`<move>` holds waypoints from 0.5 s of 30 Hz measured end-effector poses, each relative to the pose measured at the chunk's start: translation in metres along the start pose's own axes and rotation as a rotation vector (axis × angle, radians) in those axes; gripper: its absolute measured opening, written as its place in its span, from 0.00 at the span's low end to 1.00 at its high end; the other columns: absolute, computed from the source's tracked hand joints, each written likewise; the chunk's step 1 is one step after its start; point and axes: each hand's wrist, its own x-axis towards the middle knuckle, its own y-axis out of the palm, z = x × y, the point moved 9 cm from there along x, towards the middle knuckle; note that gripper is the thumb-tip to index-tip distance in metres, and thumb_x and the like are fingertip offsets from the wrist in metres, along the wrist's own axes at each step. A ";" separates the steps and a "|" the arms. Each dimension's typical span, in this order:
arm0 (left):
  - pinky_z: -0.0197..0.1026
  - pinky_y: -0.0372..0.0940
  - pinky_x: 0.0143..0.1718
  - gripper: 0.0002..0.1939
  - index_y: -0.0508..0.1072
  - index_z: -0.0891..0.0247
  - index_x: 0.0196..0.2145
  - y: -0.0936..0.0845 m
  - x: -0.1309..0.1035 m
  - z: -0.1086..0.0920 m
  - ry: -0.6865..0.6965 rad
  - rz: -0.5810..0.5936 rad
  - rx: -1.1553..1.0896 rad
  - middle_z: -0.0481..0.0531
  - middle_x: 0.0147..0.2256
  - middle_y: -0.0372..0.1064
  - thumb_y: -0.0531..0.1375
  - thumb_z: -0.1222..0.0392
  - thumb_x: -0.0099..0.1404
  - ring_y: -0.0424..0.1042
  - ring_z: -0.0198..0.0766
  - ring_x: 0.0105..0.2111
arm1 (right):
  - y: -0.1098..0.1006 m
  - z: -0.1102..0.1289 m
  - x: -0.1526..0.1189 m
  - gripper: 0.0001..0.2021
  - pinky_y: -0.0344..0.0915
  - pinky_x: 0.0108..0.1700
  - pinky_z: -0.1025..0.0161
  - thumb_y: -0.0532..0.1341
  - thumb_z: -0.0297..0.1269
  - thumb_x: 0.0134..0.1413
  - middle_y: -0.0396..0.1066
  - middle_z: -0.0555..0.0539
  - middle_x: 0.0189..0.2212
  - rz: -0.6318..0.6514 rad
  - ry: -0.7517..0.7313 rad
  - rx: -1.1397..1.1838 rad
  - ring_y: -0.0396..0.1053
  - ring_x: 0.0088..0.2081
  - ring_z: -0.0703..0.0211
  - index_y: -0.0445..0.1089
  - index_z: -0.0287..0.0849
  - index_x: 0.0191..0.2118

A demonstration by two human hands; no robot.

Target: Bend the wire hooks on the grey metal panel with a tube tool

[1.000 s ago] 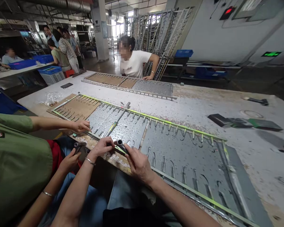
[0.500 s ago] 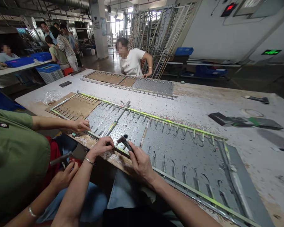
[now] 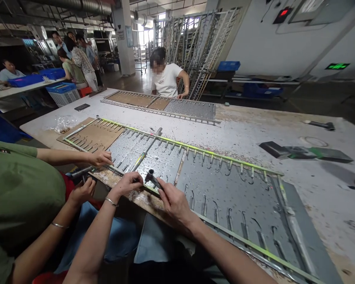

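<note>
My right hand grips a dark metal hammer, its tubular head close to the near rail of a long hook rack. Just left of that head, my left hand pinches at the same rail; what its fingertips hold is too small or hidden to make out. Small bent hooks line both yellow-green rails of the rack, pointing inward. Grey speckled sheets and a brown board lie beneath it. A silver bangle is on my left wrist.
At my left a co-worker in a green shirt has one hand on the rail and a hammer in the other. Across the table sit a person in white and a second rack. Metal bars and another hammer lie right.
My hammer has shifted slightly left and down toward my left fingers. The co-worker's hammer hand has risen toward the table edge. The person across has lowered their head.
</note>
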 end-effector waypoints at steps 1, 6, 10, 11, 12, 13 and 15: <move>0.37 0.64 0.39 0.03 0.77 0.64 0.32 0.000 0.000 0.001 -0.005 -0.001 -0.003 0.49 0.32 0.74 0.63 0.68 0.61 0.72 0.37 0.34 | -0.001 -0.001 0.000 0.21 0.71 0.41 0.59 0.46 0.37 0.80 0.70 0.40 0.39 -0.016 0.008 -0.004 0.71 0.37 0.50 0.58 0.35 0.70; 0.38 0.65 0.41 0.01 0.78 0.64 0.33 0.001 0.002 0.003 0.000 -0.008 0.025 0.49 0.33 0.75 0.64 0.65 0.62 0.72 0.37 0.35 | 0.004 -0.002 -0.001 0.23 0.68 0.32 0.61 0.42 0.41 0.81 0.69 0.42 0.33 0.048 -0.015 -0.121 0.70 0.31 0.51 0.64 0.34 0.65; 0.37 0.65 0.41 0.02 0.78 0.63 0.33 0.003 0.003 0.005 0.010 0.012 0.055 0.50 0.34 0.76 0.64 0.64 0.63 0.73 0.37 0.36 | -0.007 -0.005 0.000 0.22 0.71 0.40 0.58 0.46 0.37 0.80 0.70 0.40 0.38 -0.037 0.000 -0.042 0.71 0.36 0.50 0.57 0.34 0.70; 0.37 0.65 0.40 0.02 0.78 0.63 0.34 0.003 0.003 0.006 0.005 0.010 0.060 0.50 0.33 0.76 0.64 0.64 0.63 0.73 0.37 0.35 | -0.006 -0.004 0.000 0.22 0.70 0.39 0.59 0.45 0.37 0.80 0.70 0.40 0.37 -0.023 -0.011 -0.052 0.71 0.35 0.51 0.57 0.35 0.71; 0.37 0.65 0.40 0.03 0.78 0.63 0.34 0.003 0.003 0.006 0.000 0.006 0.064 0.50 0.33 0.76 0.64 0.64 0.63 0.73 0.37 0.35 | -0.003 -0.003 0.001 0.22 0.70 0.36 0.60 0.44 0.37 0.80 0.70 0.41 0.36 0.010 -0.026 -0.075 0.70 0.33 0.51 0.58 0.35 0.70; 0.37 0.65 0.40 0.03 0.78 0.63 0.34 0.002 0.003 0.007 -0.001 0.000 0.067 0.50 0.33 0.76 0.64 0.64 0.62 0.73 0.37 0.35 | 0.001 -0.002 0.001 0.22 0.68 0.33 0.61 0.43 0.38 0.80 0.69 0.42 0.34 0.047 -0.041 -0.102 0.69 0.31 0.52 0.60 0.36 0.69; 0.37 0.65 0.40 0.03 0.78 0.63 0.34 0.002 0.003 0.006 0.006 -0.003 0.069 0.50 0.33 0.76 0.64 0.64 0.62 0.72 0.37 0.35 | 0.004 -0.001 0.002 0.22 0.66 0.30 0.63 0.42 0.39 0.81 0.68 0.44 0.32 0.076 -0.058 -0.125 0.68 0.29 0.53 0.63 0.36 0.66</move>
